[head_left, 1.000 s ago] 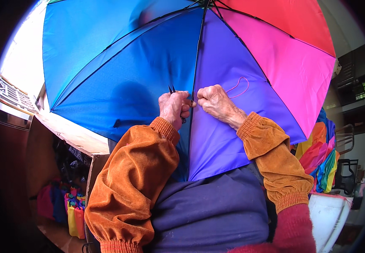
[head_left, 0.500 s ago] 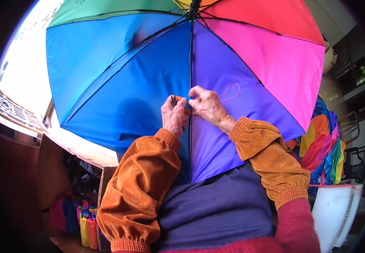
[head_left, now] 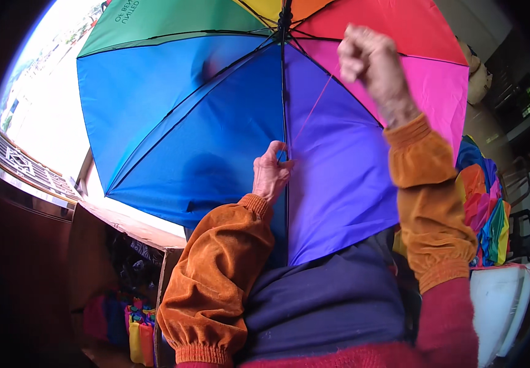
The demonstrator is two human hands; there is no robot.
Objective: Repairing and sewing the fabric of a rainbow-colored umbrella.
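An open rainbow umbrella (head_left: 203, 135) fills the view, seen from its underside, with blue, purple, pink, red and green panels and black ribs. My left hand (head_left: 271, 173) pinches the fabric at the black rib (head_left: 285, 110) between the blue and purple panels. My right hand (head_left: 369, 58) is raised high against the pink panel, fingers closed on a thin pink thread (head_left: 315, 105) that runs taut down to my left hand. Both arms wear orange velvet sleeves.
Folded rainbow umbrellas (head_left: 485, 214) pile up at the right, with a white container (head_left: 501, 300) below them. A cardboard box (head_left: 111, 257) with colourful bundles (head_left: 133, 331) stands at the lower left. A bright window and railing (head_left: 26, 165) lie to the left.
My right hand has risen from beside my left hand up and to the right, drawing the pink thread taut. My left hand stays at the rib. The umbrella sits lower in view.
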